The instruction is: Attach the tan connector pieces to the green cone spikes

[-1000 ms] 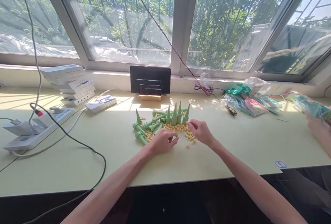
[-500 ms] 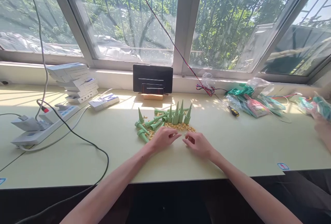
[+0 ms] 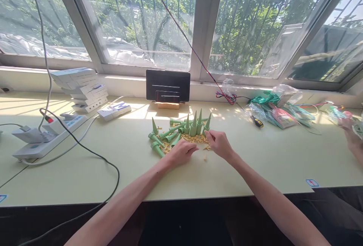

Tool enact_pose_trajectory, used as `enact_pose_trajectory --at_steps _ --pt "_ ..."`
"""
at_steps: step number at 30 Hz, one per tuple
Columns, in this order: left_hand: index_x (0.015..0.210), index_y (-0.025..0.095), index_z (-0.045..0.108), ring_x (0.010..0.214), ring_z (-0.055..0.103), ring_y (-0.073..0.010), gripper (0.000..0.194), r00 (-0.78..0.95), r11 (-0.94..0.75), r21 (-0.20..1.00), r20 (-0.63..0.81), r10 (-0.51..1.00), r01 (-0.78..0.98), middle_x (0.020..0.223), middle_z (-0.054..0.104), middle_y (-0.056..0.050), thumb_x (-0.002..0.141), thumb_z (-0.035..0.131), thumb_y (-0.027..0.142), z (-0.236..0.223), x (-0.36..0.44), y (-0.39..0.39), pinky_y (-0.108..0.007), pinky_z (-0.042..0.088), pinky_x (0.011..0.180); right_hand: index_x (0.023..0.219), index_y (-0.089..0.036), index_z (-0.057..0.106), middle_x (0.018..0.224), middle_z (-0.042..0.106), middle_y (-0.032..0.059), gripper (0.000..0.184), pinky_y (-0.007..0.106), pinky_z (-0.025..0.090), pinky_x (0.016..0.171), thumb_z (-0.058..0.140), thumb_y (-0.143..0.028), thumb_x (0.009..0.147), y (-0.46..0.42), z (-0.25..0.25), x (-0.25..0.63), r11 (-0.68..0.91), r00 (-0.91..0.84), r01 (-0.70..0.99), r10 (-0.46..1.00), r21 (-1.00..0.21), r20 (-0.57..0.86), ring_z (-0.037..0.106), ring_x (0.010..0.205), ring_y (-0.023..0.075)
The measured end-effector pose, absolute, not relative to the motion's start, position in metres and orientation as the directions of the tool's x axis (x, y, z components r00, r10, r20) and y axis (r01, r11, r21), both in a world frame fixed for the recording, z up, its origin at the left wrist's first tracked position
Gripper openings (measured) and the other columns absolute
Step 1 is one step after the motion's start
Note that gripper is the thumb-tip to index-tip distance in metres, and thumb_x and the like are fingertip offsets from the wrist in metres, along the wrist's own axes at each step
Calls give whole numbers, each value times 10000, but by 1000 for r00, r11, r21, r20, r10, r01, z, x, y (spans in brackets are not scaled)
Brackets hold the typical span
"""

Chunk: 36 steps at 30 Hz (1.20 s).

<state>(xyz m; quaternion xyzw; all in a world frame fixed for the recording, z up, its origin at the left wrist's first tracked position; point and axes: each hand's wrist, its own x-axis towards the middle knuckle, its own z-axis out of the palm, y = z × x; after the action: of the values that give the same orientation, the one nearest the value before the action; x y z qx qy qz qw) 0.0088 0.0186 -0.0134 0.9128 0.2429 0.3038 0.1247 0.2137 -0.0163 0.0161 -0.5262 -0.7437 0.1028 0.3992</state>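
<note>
My left hand [image 3: 183,152] rests on the table with its fingers curled closed; whatever they may hold is hidden. In front of it lie many small tan pegs [image 3: 193,139] in a loose pile. My right hand [image 3: 220,144] is closed, thumb and index finger together at the base of the rightmost upright green pointed spike [image 3: 208,122]. I cannot tell whether it grips that spike. Several more green spikes [image 3: 193,125] stand in a row beside it. Other green spikes [image 3: 156,148] lie on their sides to the left. One peg [image 3: 205,158] lies apart, between my hands.
Behind the spikes, a black tablet [image 3: 168,83] and a phone [image 3: 167,96] lean on a stand. White boxes [image 3: 87,91] and a power strip [image 3: 51,140] with cables are at left. Plastic bags [image 3: 280,115] and a yellow-black tool [image 3: 256,121] lie right, near another person's hand [image 3: 353,138].
My right hand has moved forward from the near side of the pegs to the rightmost spike. The lone peg now shows between my hands. My left fingers have curled in more.
</note>
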Motion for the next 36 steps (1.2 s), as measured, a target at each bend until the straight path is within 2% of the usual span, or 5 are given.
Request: enact_pose_trajectory --at_steps 7,10,14,20,36 --pt "944 170 664 629 532 -122 302 714 -831 437 453 534 344 734 628 -21 1013 370 188 -3 7 10 -251 388 645 643 -230 392 522 476 -4 420 285 303 526 296 -389 1019 12 35 221 358 17 767 818 -533 575 383 453 143" --pt "1112 201 662 678 573 -126 209 722 -819 441 421 549 366 887 686 -35 978 525 284 -2 8 6 -264 433 717 709 -219 461 555 510 3 397 284 331 552 278 -371 1027 16 33 227 333 114 757 779 -562 617 421 470 153" --pt "1031 191 691 700 590 -141 217 756 -844 391 404 515 366 851 676 -33 872 696 338 -7 10 6 -255 420 667 899 -192 552 592 507 -13 318 271 348 552 313 -360 1025 11 30 226 344 195 739 715 -580 672 433 490 151" --pt "862 178 691 587 528 -113 117 790 -876 322 394 469 359 701 614 1 872 670 293 -11 14 4 -246 338 556 991 -193 573 537 490 -52 210 255 370 559 462 -370 975 10 32 211 375 152 731 726 -571 671 456 472 139" --pt "796 184 673 541 495 -106 128 784 -887 307 425 453 346 611 548 19 888 621 255 -11 17 1 -247 314 525 1086 -164 601 681 528 -15 400 284 418 617 611 -500 870 29 21 224 311 143 720 809 -621 570 483 585 150"
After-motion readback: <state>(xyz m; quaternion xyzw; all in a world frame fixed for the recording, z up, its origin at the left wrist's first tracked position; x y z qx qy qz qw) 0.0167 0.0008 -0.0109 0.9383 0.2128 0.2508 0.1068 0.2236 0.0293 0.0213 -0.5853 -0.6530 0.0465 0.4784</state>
